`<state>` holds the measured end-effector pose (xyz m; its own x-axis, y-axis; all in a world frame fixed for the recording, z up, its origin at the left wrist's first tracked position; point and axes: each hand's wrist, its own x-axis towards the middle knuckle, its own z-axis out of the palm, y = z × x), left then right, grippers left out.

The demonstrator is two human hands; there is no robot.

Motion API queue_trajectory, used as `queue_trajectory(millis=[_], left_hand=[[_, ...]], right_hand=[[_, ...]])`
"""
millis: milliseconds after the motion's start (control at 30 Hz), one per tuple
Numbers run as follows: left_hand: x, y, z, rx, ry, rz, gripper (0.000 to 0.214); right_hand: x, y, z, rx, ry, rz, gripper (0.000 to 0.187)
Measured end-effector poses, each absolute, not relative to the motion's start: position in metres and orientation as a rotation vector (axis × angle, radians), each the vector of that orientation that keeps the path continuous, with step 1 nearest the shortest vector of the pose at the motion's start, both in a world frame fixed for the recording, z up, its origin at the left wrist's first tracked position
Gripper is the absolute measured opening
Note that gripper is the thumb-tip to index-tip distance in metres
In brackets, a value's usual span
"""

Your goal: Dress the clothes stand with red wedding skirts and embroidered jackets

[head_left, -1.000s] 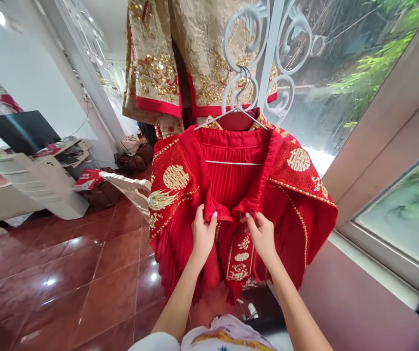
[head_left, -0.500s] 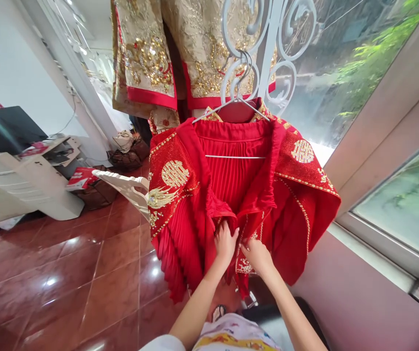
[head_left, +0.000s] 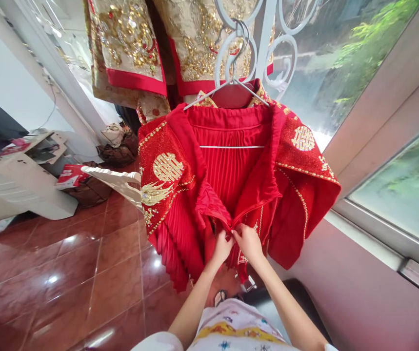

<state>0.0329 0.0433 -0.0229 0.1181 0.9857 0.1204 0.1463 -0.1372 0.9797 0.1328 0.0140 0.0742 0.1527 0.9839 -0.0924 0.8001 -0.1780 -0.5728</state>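
A red pleated garment [head_left: 180, 190] with gold embroidery hangs on a white wire hanger [head_left: 231, 85] hooked into a white scrolled metal grille [head_left: 264, 44]. My left hand [head_left: 221, 246] and my right hand [head_left: 248, 242] meet at the front opening, low on the garment. Both pinch the two red front edges together, fingers closed on the cloth. The fingertips are partly buried in the fabric.
A beige and gold embroidered robe [head_left: 136, 48] hangs behind and above. A white chair back [head_left: 112, 178] stands at the left of the garment. A white desk [head_left: 19, 183] with papers lies further left on the glossy red tiled floor [head_left: 66, 273]. A window [head_left: 395, 185] and sill run along the right.
My hands have moved down from the collar flaps and come together at the front opening, drawing the two edges closed. The view has tilted down slightly.
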Motion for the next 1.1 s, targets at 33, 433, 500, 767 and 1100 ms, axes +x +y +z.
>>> queue_trajectory(millis=[33, 433, 500, 767, 1100], left_hand=[[0.033, 0.042, -0.021, 1.475, 1.181, 1.144, 0.012], [0.024, 0.039, -0.013, 1.540, 1.178, 1.172, 0.012], [0.023, 0.041, -0.010, 1.538, 1.190, 1.187, 0.010], [0.028, 0.049, -0.015, 1.446, 1.320, 1.309, 0.017], [0.027, 0.065, -0.024, 1.368, 1.540, 1.259, 0.013]], right_hand=[[0.131, 0.014, 0.071, -2.040, -1.707, 0.619, 0.018], [0.130, 0.025, 0.048, -1.459, -1.213, 1.251, 0.023], [0.127, 0.025, 0.053, -1.418, -0.977, 1.430, 0.024], [0.115, 0.031, 0.152, -1.082, -0.692, 1.422, 0.018], [0.097, 0.031, 0.180, -1.021, -0.650, 1.232, 0.018]])
